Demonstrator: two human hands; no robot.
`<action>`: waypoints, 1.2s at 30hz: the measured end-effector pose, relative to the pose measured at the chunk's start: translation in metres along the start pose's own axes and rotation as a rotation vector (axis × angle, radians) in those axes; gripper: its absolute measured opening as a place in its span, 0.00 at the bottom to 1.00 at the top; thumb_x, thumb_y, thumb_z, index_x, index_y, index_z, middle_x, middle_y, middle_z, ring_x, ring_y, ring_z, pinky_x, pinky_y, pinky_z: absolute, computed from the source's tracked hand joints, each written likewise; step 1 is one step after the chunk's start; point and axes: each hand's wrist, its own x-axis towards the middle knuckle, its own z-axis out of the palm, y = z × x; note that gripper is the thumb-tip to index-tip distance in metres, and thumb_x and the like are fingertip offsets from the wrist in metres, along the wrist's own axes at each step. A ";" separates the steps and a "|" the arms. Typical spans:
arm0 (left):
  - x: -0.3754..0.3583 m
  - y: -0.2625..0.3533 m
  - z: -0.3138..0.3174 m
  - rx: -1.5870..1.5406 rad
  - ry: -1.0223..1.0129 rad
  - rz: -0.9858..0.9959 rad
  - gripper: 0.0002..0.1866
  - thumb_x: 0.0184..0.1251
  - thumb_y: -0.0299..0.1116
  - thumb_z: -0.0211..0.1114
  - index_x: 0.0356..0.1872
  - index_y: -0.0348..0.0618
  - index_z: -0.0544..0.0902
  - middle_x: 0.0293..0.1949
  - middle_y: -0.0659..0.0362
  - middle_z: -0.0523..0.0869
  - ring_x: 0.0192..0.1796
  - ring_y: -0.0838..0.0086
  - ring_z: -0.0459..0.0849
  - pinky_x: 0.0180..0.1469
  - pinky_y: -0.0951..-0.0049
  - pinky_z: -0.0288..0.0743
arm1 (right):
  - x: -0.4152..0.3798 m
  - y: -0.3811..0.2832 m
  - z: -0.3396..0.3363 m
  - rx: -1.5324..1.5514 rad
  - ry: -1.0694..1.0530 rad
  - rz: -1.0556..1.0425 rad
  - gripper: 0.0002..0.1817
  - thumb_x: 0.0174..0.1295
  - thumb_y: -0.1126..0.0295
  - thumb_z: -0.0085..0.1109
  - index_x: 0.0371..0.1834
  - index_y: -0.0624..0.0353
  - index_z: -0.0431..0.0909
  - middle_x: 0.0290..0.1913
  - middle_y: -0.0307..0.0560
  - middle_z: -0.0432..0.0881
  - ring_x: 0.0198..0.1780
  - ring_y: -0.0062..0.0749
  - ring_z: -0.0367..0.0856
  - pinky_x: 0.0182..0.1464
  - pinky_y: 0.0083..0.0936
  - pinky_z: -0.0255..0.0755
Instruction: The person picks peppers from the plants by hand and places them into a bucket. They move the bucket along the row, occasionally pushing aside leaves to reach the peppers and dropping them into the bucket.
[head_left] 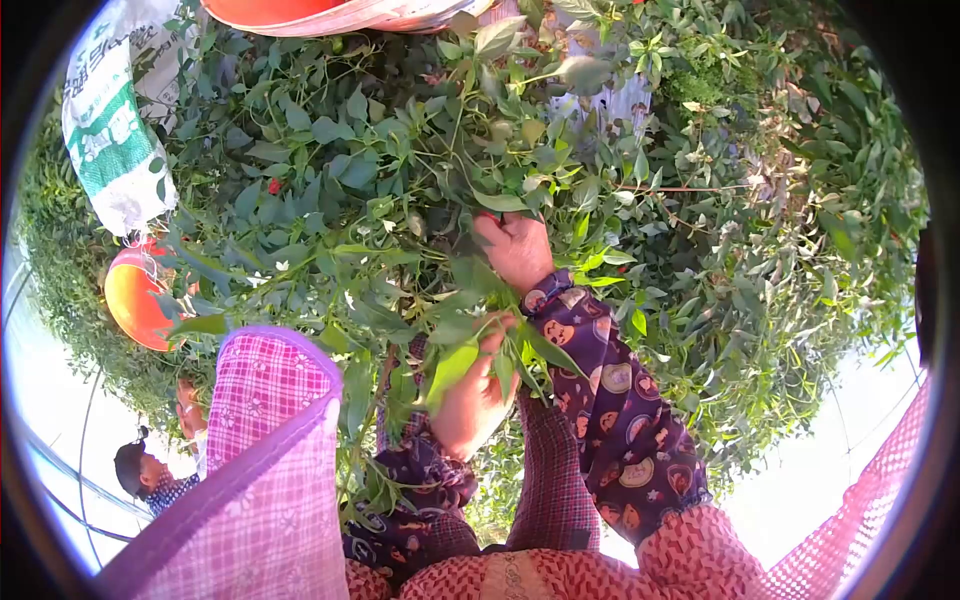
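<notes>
Leafy plants (pixel 350 165) fill mid-frame — probably light, bendy, easily torn. Lower centre, leaves mask the left hand (pixel 470 405); its grip I cannot tell. At centre, the right hand (pixel 519 252), fingers curled together, adjoins a red fruit (pixel 488 213) — likely smooth, best held by its stalk.

A big tub (pixel 290 10) sits at the top, bright orange inside and pale outside, and only part of it shows. At the left there is a white sack (pixel 110 140) with a green band and dark letters. Just below its end is a round orange bucket (pixel 135 300). Lower down is another person (pixel 165 490) in a dark top with light dots (dark hair or a cap, I can't tell). Thin dark poles (pixel 84 440) curve against the bright white.
</notes>
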 end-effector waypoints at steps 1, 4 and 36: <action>-0.002 0.022 -0.012 -0.120 0.068 -0.047 0.09 0.66 0.26 0.61 0.45 0.35 0.83 0.35 0.51 0.87 0.41 0.64 0.85 0.48 0.65 0.77 | -0.005 0.004 0.004 -0.057 0.037 -0.156 0.10 0.54 0.69 0.63 0.33 0.66 0.81 0.22 0.50 0.80 0.23 0.36 0.79 0.29 0.30 0.72; 0.032 0.060 -0.059 -0.248 0.164 0.182 0.09 0.62 0.20 0.63 0.43 0.33 0.82 0.39 0.49 0.86 0.42 0.64 0.85 0.48 0.69 0.77 | -0.020 -0.011 0.001 -0.194 -0.012 -0.157 0.11 0.54 0.70 0.62 0.38 0.62 0.81 0.27 0.56 0.82 0.27 0.50 0.81 0.32 0.35 0.75; 0.039 -0.118 -0.030 0.525 -0.355 0.315 0.08 0.50 0.32 0.66 0.34 0.47 0.81 0.32 0.61 0.78 0.42 0.62 0.74 0.45 0.62 0.70 | -0.099 -0.034 0.020 -0.009 -0.429 0.733 0.13 0.61 0.65 0.50 0.29 0.64 0.77 0.26 0.54 0.81 0.27 0.38 0.83 0.25 0.34 0.74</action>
